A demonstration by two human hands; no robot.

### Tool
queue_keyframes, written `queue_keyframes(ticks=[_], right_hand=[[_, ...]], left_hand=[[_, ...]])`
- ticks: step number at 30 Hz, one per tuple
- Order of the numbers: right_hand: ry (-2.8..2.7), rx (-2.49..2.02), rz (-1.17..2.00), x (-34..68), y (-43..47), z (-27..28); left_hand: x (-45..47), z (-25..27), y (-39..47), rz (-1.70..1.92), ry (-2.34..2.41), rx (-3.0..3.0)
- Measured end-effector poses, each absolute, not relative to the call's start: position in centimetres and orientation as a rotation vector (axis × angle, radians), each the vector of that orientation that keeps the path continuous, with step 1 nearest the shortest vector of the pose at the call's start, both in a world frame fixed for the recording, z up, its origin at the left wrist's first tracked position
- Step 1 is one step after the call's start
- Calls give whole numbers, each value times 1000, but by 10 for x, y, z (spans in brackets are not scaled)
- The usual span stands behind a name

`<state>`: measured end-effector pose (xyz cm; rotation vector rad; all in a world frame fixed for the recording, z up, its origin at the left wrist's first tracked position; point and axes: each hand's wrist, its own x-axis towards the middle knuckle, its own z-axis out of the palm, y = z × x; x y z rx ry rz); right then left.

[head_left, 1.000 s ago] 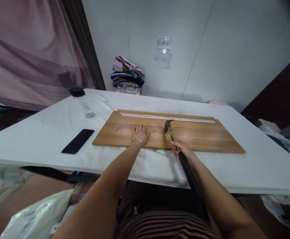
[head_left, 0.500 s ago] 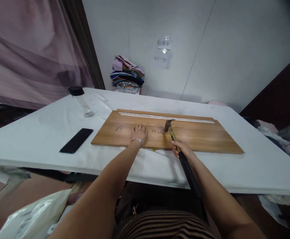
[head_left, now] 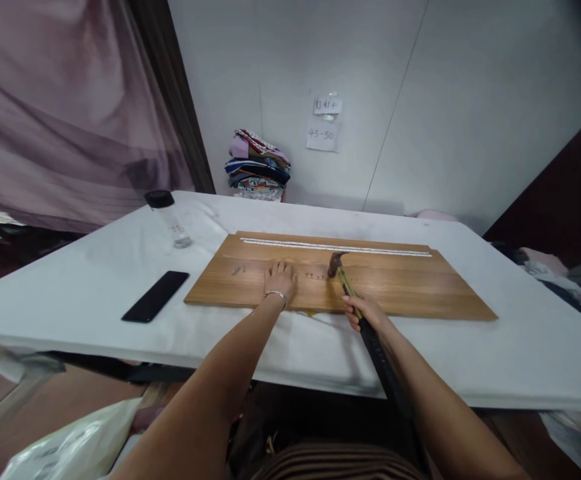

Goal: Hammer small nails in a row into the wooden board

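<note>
My left hand point(head_left: 280, 280) lies flat on a wooden board point(head_left: 405, 287), fingers stretched forward. My right hand point(head_left: 365, 312) is closed round the handle of a claw hammer point(head_left: 337, 263), whose dark head is low over the board near its middle. Between my left hand and the hammer head stands a short row of several small nails point(head_left: 314, 276). A few loose nails point(head_left: 238, 270) lie on the board to the left of my left hand. Whether the hammer head touches a nail cannot be made out.
Two white measuring strips point(head_left: 335, 248) run along the board's far side. On the white-covered table point(head_left: 90, 267) are a black phone point(head_left: 155, 297) and a clear bottle with a black lid point(head_left: 173, 223). Folded clothes point(head_left: 258, 167) are stacked at the wall.
The whole view has tilted up slightly, so everything sits lower in the picture. My left hand stays on the board, and the hammer stays in my right hand over the same area.
</note>
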<state>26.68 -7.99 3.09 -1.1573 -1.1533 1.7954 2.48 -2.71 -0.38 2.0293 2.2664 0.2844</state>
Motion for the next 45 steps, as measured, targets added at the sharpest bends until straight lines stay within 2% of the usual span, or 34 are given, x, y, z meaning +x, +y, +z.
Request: queue_keyframes(ticks=[10, 45], right_hand=[[-1107, -1159, 1765, 264, -80, 19], [-1096, -1142, 1808, 264, -80, 33]], left_hand=[[22, -8, -25, 267, 2281, 2044], [24, -2, -26, 268, 2264, 2034]])
